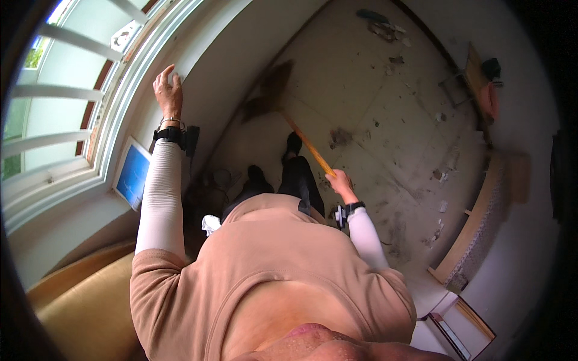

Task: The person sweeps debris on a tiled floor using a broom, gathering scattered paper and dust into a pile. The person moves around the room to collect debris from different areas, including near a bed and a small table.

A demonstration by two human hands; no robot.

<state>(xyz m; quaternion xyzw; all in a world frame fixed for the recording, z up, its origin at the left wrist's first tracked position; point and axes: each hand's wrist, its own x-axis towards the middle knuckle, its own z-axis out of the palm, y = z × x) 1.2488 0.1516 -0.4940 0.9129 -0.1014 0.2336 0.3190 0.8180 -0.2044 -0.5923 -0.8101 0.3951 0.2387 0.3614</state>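
My right hand (342, 184) is closed around the upper end of a yellow-orange wooden broom handle (309, 143). Down by the foot of the wall, the dark, blurred broom head (268, 92) rests near the floor's edge. My left hand (169, 92) is raised at the window ledge (193, 53), its fingers apart and slightly bent, with nothing seen in it. Whether it touches the ledge I cannot tell. Below my left wrist, a picture with a blue face (134, 173) leans by the window.
Scraps and dirt (341, 137) are scattered over the dusty floor (361, 99), with more debris (386, 29) at the far end. A barred window (67, 90) is at left. Wooden boards (472, 221) stand along the right wall. A tan padded surface (90, 311) lies at lower left.
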